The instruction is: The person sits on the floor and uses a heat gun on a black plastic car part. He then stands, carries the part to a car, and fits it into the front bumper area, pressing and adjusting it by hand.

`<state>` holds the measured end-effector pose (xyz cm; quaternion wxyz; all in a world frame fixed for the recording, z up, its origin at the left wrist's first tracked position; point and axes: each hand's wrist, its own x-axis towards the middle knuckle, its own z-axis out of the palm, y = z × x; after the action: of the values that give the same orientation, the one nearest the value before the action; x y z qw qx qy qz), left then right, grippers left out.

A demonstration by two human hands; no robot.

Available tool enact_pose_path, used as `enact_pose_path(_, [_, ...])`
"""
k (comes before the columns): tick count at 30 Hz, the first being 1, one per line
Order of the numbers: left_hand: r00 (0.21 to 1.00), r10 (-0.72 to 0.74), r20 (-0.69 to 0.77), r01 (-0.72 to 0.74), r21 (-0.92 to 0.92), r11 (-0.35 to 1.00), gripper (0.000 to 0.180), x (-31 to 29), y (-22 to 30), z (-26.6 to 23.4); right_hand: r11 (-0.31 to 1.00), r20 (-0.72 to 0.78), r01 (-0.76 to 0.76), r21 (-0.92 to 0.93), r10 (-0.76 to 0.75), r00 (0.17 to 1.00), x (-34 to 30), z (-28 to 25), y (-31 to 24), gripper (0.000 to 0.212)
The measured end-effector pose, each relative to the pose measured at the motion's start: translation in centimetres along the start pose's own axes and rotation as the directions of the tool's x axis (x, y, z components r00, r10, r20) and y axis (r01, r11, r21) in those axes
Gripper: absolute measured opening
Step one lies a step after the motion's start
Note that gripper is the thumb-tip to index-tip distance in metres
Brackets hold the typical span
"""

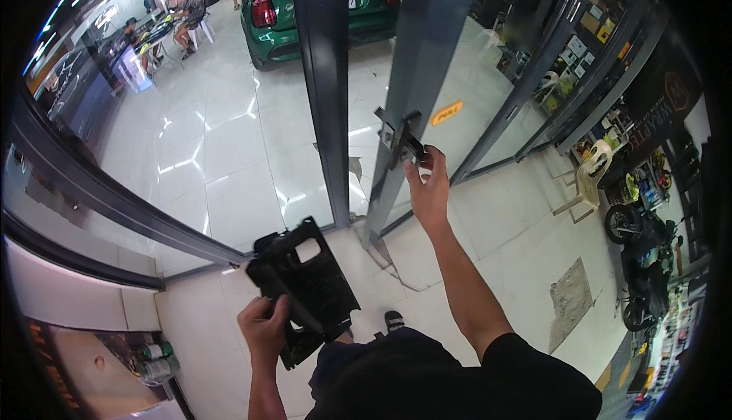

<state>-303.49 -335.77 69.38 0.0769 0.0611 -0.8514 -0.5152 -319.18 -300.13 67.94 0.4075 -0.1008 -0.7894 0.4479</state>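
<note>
My right hand (428,185) reaches forward and grips the black lever handle (408,144) on the metal-framed glass door (415,77). The door stands slightly ajar beside a dark door post (324,92). My left hand (263,332) holds a flat black plastic panel (309,286) with a rectangular cutout, low in front of my body. My foot in a dark shoe (393,319) shows below it.
Beyond the glass is a tiled showroom floor with a green car (301,8) and people seated at a table (164,31) far left. To the right stand a white plastic chair (587,180), parked motorcycles (644,260) and shelves. A cracked floor patch (570,298) lies right.
</note>
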Motion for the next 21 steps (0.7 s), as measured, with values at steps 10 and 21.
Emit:
enact_pose_path(10, [0.822,0.198,0.534,-0.326,0.158,0.932,0.031,11.1,0.6,6.6,0.851,0.092,-0.298,0.432,0.287,0.954,-1.4,-5.5,3.4,0.022])
enact_pose_path(21, [0.546,0.335,0.768,-0.465,-0.054,0.883,0.036,17.7,5.6,26.8,0.849,-0.54,-0.172,0.499,0.46,0.705,-16.7,-29.9,11.7,0.034])
